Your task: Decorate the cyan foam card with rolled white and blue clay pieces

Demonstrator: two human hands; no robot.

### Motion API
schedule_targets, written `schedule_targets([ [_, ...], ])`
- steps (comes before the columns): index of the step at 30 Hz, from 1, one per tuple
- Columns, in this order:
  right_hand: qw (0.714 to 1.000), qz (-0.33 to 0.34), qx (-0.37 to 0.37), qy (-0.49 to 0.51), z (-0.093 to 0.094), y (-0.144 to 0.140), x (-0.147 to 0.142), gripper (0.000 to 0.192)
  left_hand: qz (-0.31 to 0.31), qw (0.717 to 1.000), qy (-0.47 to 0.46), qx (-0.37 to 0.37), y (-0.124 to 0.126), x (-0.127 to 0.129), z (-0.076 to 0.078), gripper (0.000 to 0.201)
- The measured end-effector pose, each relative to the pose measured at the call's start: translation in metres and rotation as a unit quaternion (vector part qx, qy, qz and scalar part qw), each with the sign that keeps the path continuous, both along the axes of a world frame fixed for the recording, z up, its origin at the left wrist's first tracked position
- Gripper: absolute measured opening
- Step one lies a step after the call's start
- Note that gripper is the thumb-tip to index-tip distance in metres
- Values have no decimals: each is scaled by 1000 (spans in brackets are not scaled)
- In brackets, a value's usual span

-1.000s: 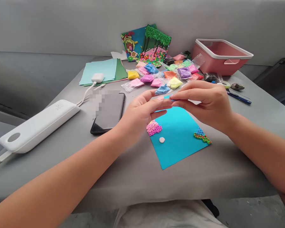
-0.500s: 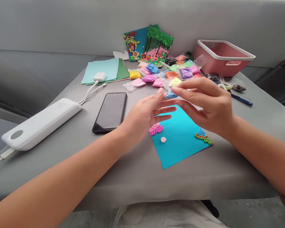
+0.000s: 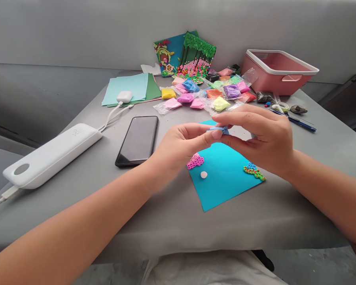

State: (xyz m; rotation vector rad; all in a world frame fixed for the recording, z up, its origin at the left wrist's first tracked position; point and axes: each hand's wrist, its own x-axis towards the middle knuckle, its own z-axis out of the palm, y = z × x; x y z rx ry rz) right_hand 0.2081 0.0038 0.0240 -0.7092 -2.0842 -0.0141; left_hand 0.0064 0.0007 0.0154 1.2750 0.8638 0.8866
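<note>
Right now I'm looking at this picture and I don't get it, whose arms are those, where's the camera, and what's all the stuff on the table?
The camera sits on a person's head and looks down, so the two bare arms are that person's own. The left hand and the right hand meet in the middle and pinch a small piece of blue clay between their fingertips. Below them on the grey table lies a blue sheet of paper with a pink clay patch, a white ball and a small green and blue clay shape on it. To the left lie a dark phone and a white power bank. Further back are little bags of coloured clay, two finished clay pictures, sheets of green paper and a pink tub.
</note>
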Motion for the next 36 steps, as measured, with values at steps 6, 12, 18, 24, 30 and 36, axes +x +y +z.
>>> schedule_targets([
  [6,995,-14,-71,66,-1,-6,-3,24,21,1000,-10,-3,1,1,1,31],
  [12,973,24,-164,163,-2,-4,-6,29,-56,994,-83,-42,0,1,4,37],
  [18,999,-3,-42,33,-6,7,2,9,-79,992,-67,-76,4,1,0,40],
  [24,995,30,-86,34,-1,4,4,55,-58,989,-104,-89,6,2,1,45],
  [30,978,-184,-86,55,17,34,37,27,18,997,-55,-42,9,0,2,43],
  [36,896,-345,-251,-124,9,83,94,11,13,999,-32,-36,9,0,-2,42],
])
